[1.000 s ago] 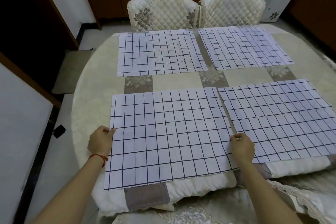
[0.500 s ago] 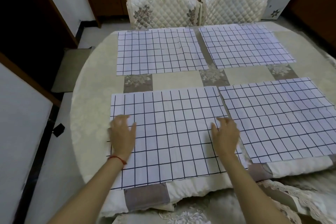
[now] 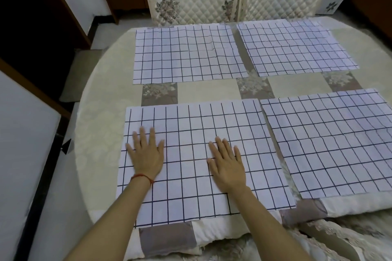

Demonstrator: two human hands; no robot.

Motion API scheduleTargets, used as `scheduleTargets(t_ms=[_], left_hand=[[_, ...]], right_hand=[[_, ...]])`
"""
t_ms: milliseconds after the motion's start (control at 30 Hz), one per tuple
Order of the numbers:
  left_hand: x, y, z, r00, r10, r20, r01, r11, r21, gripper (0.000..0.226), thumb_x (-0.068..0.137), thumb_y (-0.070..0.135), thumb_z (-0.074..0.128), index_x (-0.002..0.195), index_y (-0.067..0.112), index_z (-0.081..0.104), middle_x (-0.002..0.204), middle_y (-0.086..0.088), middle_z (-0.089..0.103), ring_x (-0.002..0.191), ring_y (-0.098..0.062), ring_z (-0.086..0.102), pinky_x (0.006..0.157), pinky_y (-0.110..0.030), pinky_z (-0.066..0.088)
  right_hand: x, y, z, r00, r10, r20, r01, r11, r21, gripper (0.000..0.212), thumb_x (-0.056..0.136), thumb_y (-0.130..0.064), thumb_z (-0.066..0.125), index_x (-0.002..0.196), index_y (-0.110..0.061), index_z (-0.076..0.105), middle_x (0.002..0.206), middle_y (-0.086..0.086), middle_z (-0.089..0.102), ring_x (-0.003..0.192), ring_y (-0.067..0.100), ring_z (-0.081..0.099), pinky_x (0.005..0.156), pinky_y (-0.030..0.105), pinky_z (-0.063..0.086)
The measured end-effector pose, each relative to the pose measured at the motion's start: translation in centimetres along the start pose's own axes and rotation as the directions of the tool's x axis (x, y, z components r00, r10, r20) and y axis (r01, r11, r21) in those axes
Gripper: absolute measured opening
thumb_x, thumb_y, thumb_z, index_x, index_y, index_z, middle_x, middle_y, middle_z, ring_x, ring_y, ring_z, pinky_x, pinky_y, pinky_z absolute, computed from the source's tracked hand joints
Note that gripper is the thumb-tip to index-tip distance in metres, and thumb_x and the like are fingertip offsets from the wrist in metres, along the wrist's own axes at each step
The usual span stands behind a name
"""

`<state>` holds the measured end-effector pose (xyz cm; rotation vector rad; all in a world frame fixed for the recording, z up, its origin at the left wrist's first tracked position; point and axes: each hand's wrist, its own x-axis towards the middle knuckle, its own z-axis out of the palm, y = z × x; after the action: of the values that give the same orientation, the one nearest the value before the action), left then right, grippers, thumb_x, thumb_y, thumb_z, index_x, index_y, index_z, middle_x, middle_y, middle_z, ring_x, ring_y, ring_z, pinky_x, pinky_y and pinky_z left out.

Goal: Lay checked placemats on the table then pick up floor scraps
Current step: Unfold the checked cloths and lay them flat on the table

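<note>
Several white placemats with dark blue checks lie flat on the round table [image 3: 99, 95]. The near-left placemat [image 3: 191, 125] is under both my hands. My left hand [image 3: 146, 153], with a red string at the wrist, rests palm down on its left part, fingers spread. My right hand [image 3: 227, 164] lies palm down near its middle, fingers straight. Neither hand holds anything. The near-right placemat [image 3: 331, 142] lies beside it with a narrow gap. The far-left placemat [image 3: 188, 55] and far-right placemat [image 3: 297, 46] lie by the back edge. No floor scraps show.
The table wears a cream cloth with grey floral squares. Two quilted cream chairs [image 3: 191, 0] stand behind it. A grey mat [image 3: 74, 74] lies on the pale floor at the left. A chair back with lace trim [image 3: 318, 239] sits below my right arm.
My hands let go of the near-left placemat's side edges and moved inward onto its top, now lying flat with the fingers open. The placemat sits slightly farther onto the table.
</note>
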<state>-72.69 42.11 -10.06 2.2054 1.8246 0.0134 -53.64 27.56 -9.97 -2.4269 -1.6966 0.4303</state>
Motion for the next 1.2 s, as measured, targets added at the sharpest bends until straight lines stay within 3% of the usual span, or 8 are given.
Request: scheduleTargets(t_ms=[67,200,333,467,633,833,1033,1200], left_hand=[[0.6,2.8,-0.7,0.998,-0.010,-0.059,0.008,0.999,-0.034,0.060,0.095,0.045,0.027,0.146,0.016,0.015,0.157,-0.010,0.008,0.145,-0.031,0.003,0.115,-0.058,0.007],[-1.2,10.3,1.0,0.875,0.484,0.009,-0.484,0.874,0.046,0.052,0.097,0.040,0.022,0.146,0.024,0.011,0.158,0.000,0.008,0.145,-0.024,0.002,0.115,-0.053,0.003],[-2.0,10.4,2.8,0.904,0.419,0.080,-0.424,0.903,0.063,0.052,0.097,0.043,0.011,0.146,0.029,-0.001,0.158,0.006,-0.002,0.145,-0.019,-0.009,0.115,-0.048,-0.007],[-1.8,10.6,2.9,0.899,0.430,0.081,-0.434,0.900,0.045,0.053,0.097,0.045,0.011,0.145,0.029,-0.006,0.157,0.008,-0.006,0.145,-0.019,-0.010,0.115,-0.049,-0.008],[-2.0,10.5,3.1,0.899,0.433,0.060,-0.437,0.898,0.060,0.053,0.097,0.041,0.012,0.142,0.029,-0.013,0.157,0.007,-0.008,0.145,-0.019,-0.012,0.115,-0.047,-0.009],[-1.9,10.6,3.1,0.901,0.431,0.046,-0.433,0.901,0.038,0.053,0.097,0.040,0.014,0.144,0.030,-0.007,0.157,0.007,-0.005,0.145,-0.018,-0.009,0.115,-0.047,-0.008],[-1.9,10.4,3.3,0.906,0.423,0.030,-0.424,0.904,0.049,0.053,0.097,0.040,0.016,0.145,0.030,-0.005,0.158,0.007,-0.002,0.145,-0.018,-0.007,0.116,-0.047,-0.006],[-1.4,9.3,2.6,0.910,0.413,0.050,-0.414,0.910,0.029,0.055,0.096,0.045,0.017,0.146,0.029,0.002,0.158,0.004,0.002,0.146,-0.019,-0.002,0.116,-0.047,-0.002]], right_hand=[[0.1,0.0,0.1,1.000,0.002,-0.003,-0.002,1.000,0.002,0.052,0.095,-0.050,0.008,0.139,-0.038,-0.016,0.151,-0.016,-0.017,0.136,0.003,-0.029,0.106,0.023,-0.032],[0.2,-0.2,0.1,0.999,-0.002,-0.038,0.002,1.000,0.021,0.052,0.095,-0.047,0.014,0.140,-0.038,-0.011,0.151,-0.015,-0.012,0.141,0.008,-0.017,0.110,0.026,-0.026],[0.3,0.0,0.2,0.999,-0.027,-0.035,0.028,0.999,0.015,0.053,0.096,-0.044,0.019,0.144,-0.035,-0.002,0.154,-0.012,-0.006,0.142,0.009,-0.014,0.113,0.030,-0.019],[1.8,-0.4,-0.5,0.991,0.061,-0.118,-0.050,0.995,0.088,0.049,0.095,-0.034,0.025,0.142,-0.023,0.032,0.153,-0.001,0.028,0.144,0.017,0.020,0.115,0.038,0.011],[7.4,3.3,-2.5,0.984,-0.175,0.042,0.177,0.983,-0.046,0.050,0.099,-0.032,0.021,0.147,-0.031,0.005,0.158,-0.010,0.001,0.146,0.011,-0.003,0.117,0.034,-0.007],[9.6,8.1,-5.7,0.953,0.290,-0.085,-0.288,0.957,0.038,0.052,0.099,-0.034,0.022,0.148,-0.018,0.011,0.159,0.005,0.001,0.146,0.020,-0.004,0.119,0.042,-0.003],[-2.6,1.5,-0.2,1.000,0.021,-0.010,-0.021,0.999,0.035,0.055,0.095,-0.046,0.013,0.146,-0.030,-0.003,0.153,-0.010,-0.014,0.144,0.013,-0.014,0.116,0.031,-0.017],[-4.0,2.0,0.0,0.993,0.106,-0.060,-0.106,0.994,-0.007,0.055,0.094,-0.046,0.016,0.142,-0.036,-0.008,0.154,-0.014,-0.009,0.143,0.009,-0.016,0.116,0.031,-0.016]])
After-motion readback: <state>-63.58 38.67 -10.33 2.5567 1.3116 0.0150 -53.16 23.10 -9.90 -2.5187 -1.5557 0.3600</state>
